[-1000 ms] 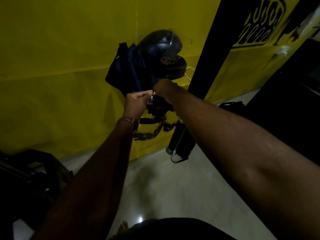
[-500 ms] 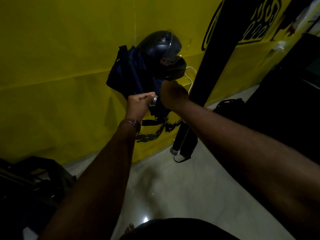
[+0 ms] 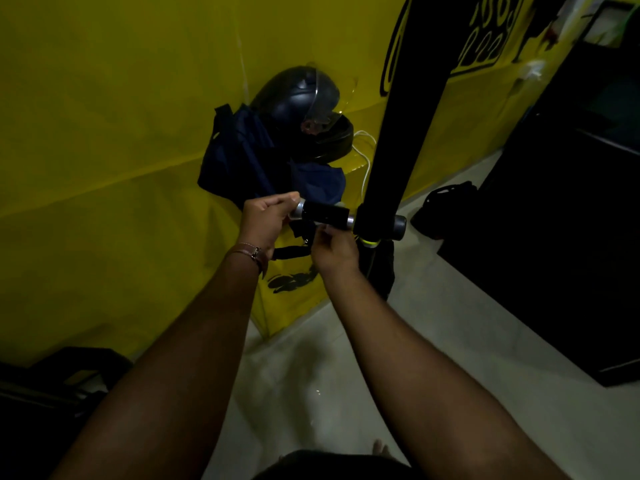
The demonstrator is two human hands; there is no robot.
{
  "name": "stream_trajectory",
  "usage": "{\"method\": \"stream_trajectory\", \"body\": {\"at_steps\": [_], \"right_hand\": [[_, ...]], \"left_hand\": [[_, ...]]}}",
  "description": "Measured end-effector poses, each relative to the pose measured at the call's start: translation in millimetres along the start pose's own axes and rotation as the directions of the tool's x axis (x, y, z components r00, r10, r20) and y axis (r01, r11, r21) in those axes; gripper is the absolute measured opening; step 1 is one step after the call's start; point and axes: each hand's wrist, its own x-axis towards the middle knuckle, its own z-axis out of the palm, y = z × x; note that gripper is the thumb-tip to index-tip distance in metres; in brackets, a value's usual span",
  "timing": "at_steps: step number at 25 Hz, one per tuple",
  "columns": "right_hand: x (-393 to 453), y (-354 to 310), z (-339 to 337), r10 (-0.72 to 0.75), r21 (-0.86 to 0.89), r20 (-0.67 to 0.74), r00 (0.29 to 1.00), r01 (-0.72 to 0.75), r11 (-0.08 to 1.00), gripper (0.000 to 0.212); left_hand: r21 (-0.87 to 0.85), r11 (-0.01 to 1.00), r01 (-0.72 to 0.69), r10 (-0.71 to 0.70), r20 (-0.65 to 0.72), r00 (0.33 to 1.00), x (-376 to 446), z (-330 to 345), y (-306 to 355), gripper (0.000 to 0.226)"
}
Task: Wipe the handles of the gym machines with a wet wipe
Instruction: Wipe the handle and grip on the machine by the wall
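Note:
A short black machine handle with chrome ends sticks out to the left from a black upright bar. My left hand grips the handle's left chrome end, fingers curled round it. My right hand sits just under the handle's right part, seen from the back with its fingers curled upward. What those fingers hold is hidden, and no wet wipe shows clearly in the dim light.
A dark helmet and a navy bag hang on the yellow wall right behind the handle. A black machine fills the right side. Dark equipment lies low at the left. Pale tiled floor is below.
My right hand has come off the top of the handle and dropped below it, so the black grip now shows. My left hand stays on the handle's left end.

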Motion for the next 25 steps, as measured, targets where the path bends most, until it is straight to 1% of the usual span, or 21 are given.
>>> {"method": "stream_trajectory", "body": {"at_steps": [2, 3, 5, 6, 7, 9, 10, 11, 12, 13, 15, 16, 17, 18, 19, 20, 21, 22, 23, 24, 25], "right_hand": [[6.1, 1.7, 7.9, 0.006, 0.146, -0.001, 1.0, -0.006, 0.989, 0.022], [9.6, 2.9, 15.7, 0.054, 0.306, 0.042, 0.998, -0.064, 0.95, 0.024], [6.0, -2.4, 24.9, 0.208, 0.59, 0.106, 0.972, -0.23, 0.774, 0.038], [4.3, -2.9, 22.6, 0.264, 0.711, 0.13, 0.956, -0.276, 0.647, 0.041], [7.1, 3.1, 21.6, 0.303, 0.775, 0.102, 0.948, -0.266, 0.574, 0.042], [3.7, -0.5, 12.6, 0.398, 0.872, 0.124, 0.909, -0.292, 0.393, 0.041], [0.4, -1.9, 10.2, 0.437, 0.874, 0.142, 0.888, -0.32, 0.366, 0.038], [0.3, 1.3, 10.3, 0.467, 0.84, 0.096, 0.879, -0.324, 0.435, 0.033], [1.2, -0.9, 6.4, 0.48, 0.681, -0.06, 0.875, -0.315, 0.661, 0.026], [5.0, 0.4, 12.3, 0.401, 0.562, -0.087, 0.912, -0.288, 0.776, 0.019], [-0.8, -9.9, 19.4, 0.206, 0.449, 0.026, 0.978, -0.195, 0.872, 0.025], [-5.2, -13.1, 18.5, 0.124, 0.31, 0.066, 0.99, -0.138, 0.941, 0.035], [-6.9, -9.3, 17.8, 0.058, 0.282, 0.092, 0.994, -0.082, 0.956, 0.042], [-8.6, -4.4, 14.0, 0.041, 0.246, 0.077, 0.996, -0.059, 0.968, 0.039], [-8.3, 2.9, 11.5, 0.077, 0.266, 0.061, 0.995, -0.091, 0.96, 0.031], [-13.3, 4.0, 4.8, 0.09, 0.273, -0.004, 0.996, -0.086, 0.958, 0.026], [-13.9, 3.2, 3.1, 0.151, 0.335, -0.041, 0.988, -0.129, 0.933, 0.025], [-11.2, 2.3, 4.7, 0.172, 0.325, -0.05, 0.984, -0.147, 0.934, 0.026], [-10.2, -6.5, 7.5, 0.171, 0.26, -0.018, 0.985, -0.161, 0.952, 0.028], [-14.1, -18.3, 9.2, 0.166, 0.167, 0.065, 0.984, -0.175, 0.97, 0.03], [-15.9, -27.4, 11.3, 0.14, 0.154, 0.124, 0.982, -0.159, 0.975, 0.032]], "left_hand": [[0.028, 1.0, 0.002, -0.003, 0.014, 1.0, 2.2, -2.0, 0.9, 0.017], [0.035, 0.999, 0.001, -0.002, 0.012, 1.0, 2.8, -3.5, 1.1, 0.018], [0.045, 0.999, 0.005, -0.005, 0.004, 1.0, 3.4, -5.4, 2.0, 0.022], [0.045, 0.999, 0.007, -0.007, 0.003, 1.0, 4.1, -6.3, 2.3, 0.022], [0.036, 0.999, 0.006, -0.006, 0.007, 1.0, 4.9, -7.3, 1.7, 0.022], [0.022, 1.0, 0.003, -0.003, 0.027, 1.0, 2.5, -5.2, 1.5, 0.021], [0.019, 1.0, 0.005, -0.005, 0.033, 0.999, 1.5, -3.0, 1.8, 0.019], [0.02, 1.0, 0.009, -0.01, 0.034, 0.999, 0.3, -1.4, 1.4, 0.018], [0.019, 1.0, 0.013, -0.014, 0.032, 0.999, -0.1, -0.2, 1.3, 0.018], [0.022, 1.0, 0.015, -0.016, 0.03, 0.999, 0.2, -0.2, 0.8, 0.018], [0.035, 0.999, 0.011, -0.012, 0.026, 1.0, 3.2, -2.6, 1.6, 0.021], [0.039, 0.999, 0.009, -0.01, 0.027, 1.0, 5.0, -5.4, 1.5, 0.022], [0.043, 0.999, 0.007, -0.008, 0.026, 1.0, 6.0, -8.2, 1.6, 0.022], [0.036, 0.999, 0.009, -0.01, 0.027, 1.0, 5.6, -10.2, 1.7, 0.021], [0.027, 1.0, 0.013, -0.014, 0.028, 1.0, 5.4, -11.3, 1.6, 0.021], [0.02, 1.0, 0.02, -0.02, 0.027, 0.999, 4.3, -11.3, 1.5, 0.021], [0.019, 1.0, 0.017, -0.018, 0.027, 0.999, 2.7, -10.2, 2.6, 0.021], [0.014, 1.0, 0.009, -0.01, 0.036, 0.999, 2.7, -8.9, 2.1, 0.021], [0.024, 1.0, 0.005, -0.006, 0.043, 0.999, 3.8, -7.9, 0.4, 0.02], [0.033, 0.999, 0.002, -0.004, 0.05, 0.999, 5.2, -7.2, -1.6, 0.018], [0.048, 0.999, 0.002, -0.005, 0.052, 0.999, 5.1, -6.6, -1.0, 0.017]]}}
